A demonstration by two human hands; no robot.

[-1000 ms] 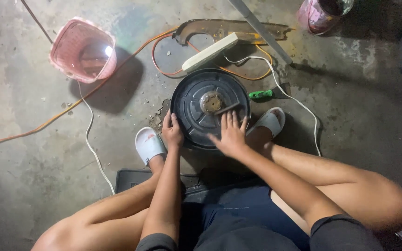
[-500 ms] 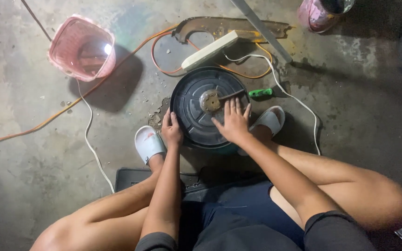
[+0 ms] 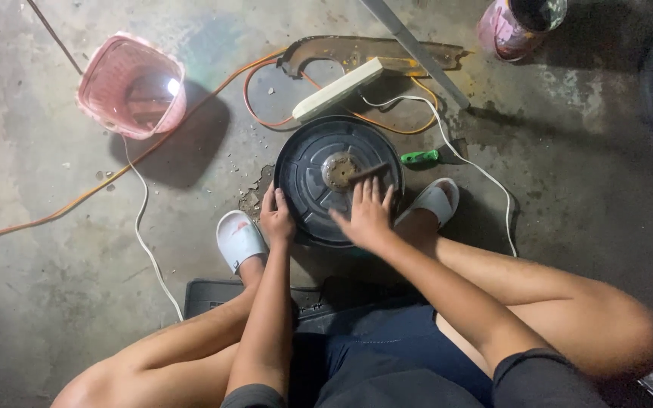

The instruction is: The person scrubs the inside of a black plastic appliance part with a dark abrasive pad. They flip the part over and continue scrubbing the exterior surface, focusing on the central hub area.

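- The round black disc-shaped part (image 3: 339,180) lies flat on the concrete floor (image 3: 54,302), between the person's 2 white slippers.
- The left hand (image 3: 276,220) grips the part's left rim, fingers curled over the edge and closed on it.
- The right hand (image 3: 368,215) rests flat on the part's lower right face, fingers spread wide and holding nothing; the fingertips lie just below a small dark bar (image 3: 368,172) that juts from the rusty brown hub (image 3: 340,169).
- To do this well, the left hand should pin the rim firmly so the part does not swivel (the floor looks gritty, with debris at the left edge), while the right presses evenly and stays off the hub.
- Compared with 0.5 s ago, the right hand has slid slightly down and left of the hub; the left hand stays at the rim.
- Nearby: a green-handled screwdriver (image 3: 420,157), a white power strip (image 3: 338,90), an orange cable (image 3: 77,200) and a pink basket (image 3: 131,86).
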